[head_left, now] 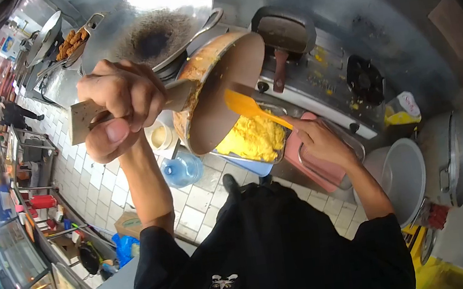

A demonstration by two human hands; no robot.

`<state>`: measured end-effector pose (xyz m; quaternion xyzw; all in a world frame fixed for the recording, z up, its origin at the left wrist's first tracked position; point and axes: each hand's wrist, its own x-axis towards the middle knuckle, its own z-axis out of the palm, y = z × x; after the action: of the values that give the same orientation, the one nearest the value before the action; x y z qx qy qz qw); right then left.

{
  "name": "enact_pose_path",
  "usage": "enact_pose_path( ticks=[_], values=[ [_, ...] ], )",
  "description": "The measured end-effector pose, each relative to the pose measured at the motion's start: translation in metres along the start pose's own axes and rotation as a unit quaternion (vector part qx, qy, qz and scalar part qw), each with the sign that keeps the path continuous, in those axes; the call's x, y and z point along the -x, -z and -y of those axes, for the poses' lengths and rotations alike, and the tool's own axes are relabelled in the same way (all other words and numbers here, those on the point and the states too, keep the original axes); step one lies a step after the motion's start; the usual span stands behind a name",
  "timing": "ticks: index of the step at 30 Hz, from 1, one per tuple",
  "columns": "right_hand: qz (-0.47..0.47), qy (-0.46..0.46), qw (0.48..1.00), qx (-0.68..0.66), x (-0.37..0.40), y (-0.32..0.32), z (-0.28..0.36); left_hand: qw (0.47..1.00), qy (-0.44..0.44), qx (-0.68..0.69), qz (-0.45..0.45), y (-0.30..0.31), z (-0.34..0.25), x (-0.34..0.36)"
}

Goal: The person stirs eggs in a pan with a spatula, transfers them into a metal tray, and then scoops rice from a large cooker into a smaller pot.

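Observation:
My left hand [124,103] is wrapped round the pale handle of a frying pan [222,96], which is tipped on its side with browned stains on its outer wall. In my right hand [322,141] is an orange spatula [244,105], its blade at the pan's pale inner face. Below the pan's lower rim, a metal tray [280,160] holds a heap of scrambled eggs [254,137]. The inside of the pan looks mostly bare.
A large wok [189,1] sits on the stove at the back left. A square dark pan [284,23] rests beside a bare burner [364,77]. At right stand a grey tub [408,174] and a big metal pot [458,158]. A water jug [182,169] is on the tiled floor.

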<state>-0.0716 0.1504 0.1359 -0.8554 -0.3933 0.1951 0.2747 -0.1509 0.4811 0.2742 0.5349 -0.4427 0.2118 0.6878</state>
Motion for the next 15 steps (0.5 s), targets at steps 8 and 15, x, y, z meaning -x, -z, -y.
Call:
enact_pose_path(
  ticks=[8, 15],
  values=[
    [-0.060, 0.041, 0.979, -0.188, 0.022, -0.045, 0.089, 0.997, 0.011, -0.035, -0.068, -0.014, 0.031, 0.015],
    [-0.065, -0.017, 0.998, 0.009, 0.007, -0.125, 0.008, 0.999, 0.013, -0.028, -0.035, -0.016, 0.031, 0.018]
  ],
)
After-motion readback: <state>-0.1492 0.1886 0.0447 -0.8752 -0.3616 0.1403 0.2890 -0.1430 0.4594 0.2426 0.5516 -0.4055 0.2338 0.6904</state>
